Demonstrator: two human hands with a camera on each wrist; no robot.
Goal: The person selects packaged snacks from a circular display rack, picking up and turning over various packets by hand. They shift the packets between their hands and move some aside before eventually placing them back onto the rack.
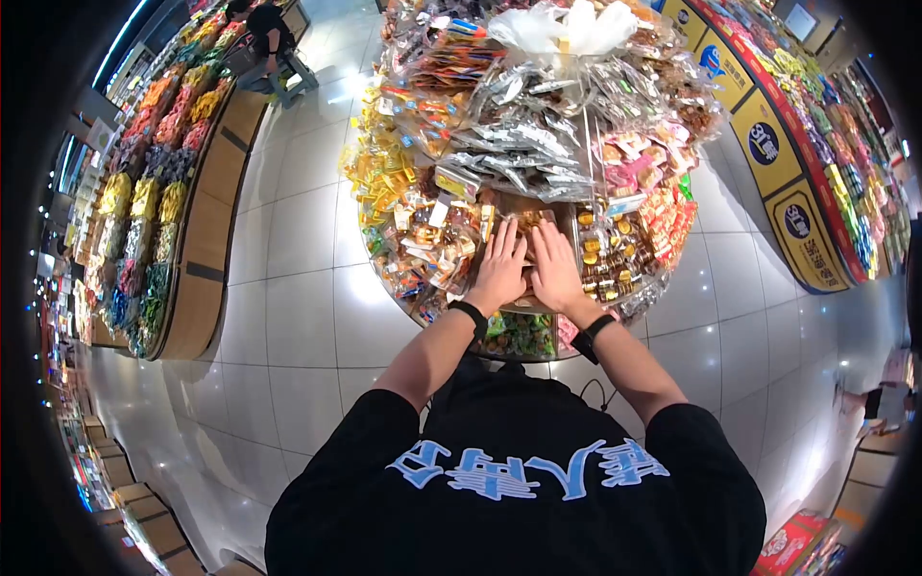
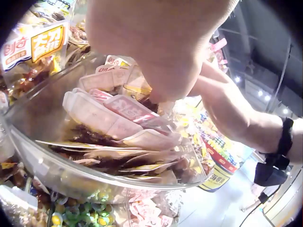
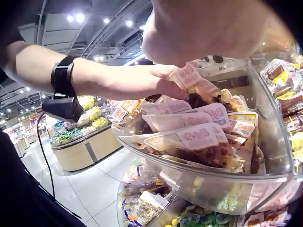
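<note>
Both hands reach into a clear plastic bin (image 2: 35,156) of flat snack packets (image 3: 184,137) at the near edge of the round display. The left hand (image 1: 500,266) lies over the packets, fingers extended forward, thumb towards the other hand. Beside it is the right hand (image 1: 556,264), likewise palm down with fingers stretched out. Most packets stand on edge in rows, with white and red printed tops and dark brown contents. In the right wrist view the left hand's fingers meet a tilted packet (image 3: 193,81). Fingertips are largely hidden in both wrist views.
Brown-wrapped sweets (image 1: 610,259) fill the compartment to the right; mixed packets (image 1: 437,230) lie to the left. Silvery bags (image 1: 523,134) are heaped behind. Green-wrapped sweets (image 1: 519,336) sit on a lower tier. Long candy shelves (image 1: 206,211) flank the tiled aisle, where another person (image 1: 267,38) is at the far left.
</note>
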